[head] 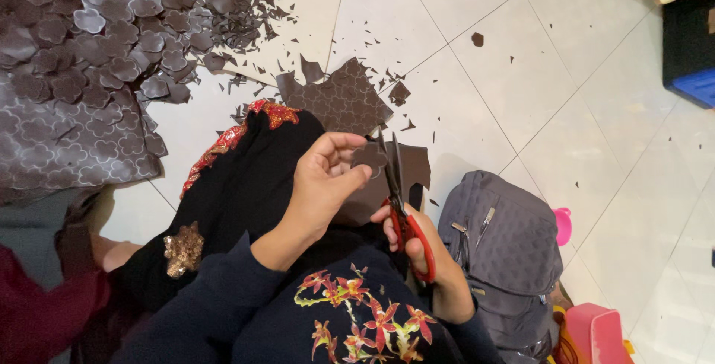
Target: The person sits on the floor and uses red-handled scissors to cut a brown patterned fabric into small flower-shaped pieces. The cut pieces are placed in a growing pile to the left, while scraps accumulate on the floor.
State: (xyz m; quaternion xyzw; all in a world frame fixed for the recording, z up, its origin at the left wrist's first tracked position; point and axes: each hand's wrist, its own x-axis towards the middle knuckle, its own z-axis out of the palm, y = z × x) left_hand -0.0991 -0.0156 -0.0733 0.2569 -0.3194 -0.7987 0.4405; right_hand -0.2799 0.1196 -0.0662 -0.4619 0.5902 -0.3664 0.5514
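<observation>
Left hand (322, 178) pinches brown scalloped cutout (369, 157), frame centre. Right hand (417, 248) closed on red-handled scissors (402, 211), blades in brown sheet (410, 170). Heap of flower-shaped pieces (97, 29) upper left on glossy tile floor (566, 111). Quilted grey backpack (500, 248) lower right.

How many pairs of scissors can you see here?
1. The red-handled scissors are in the person's right hand, blades up against the brown sheet piece pinched by the left hand. Others could lie hidden under the pile of cut shapes.

Even indoor light, soft shadows (tiles faintly glossy), sharp focus.
</observation>
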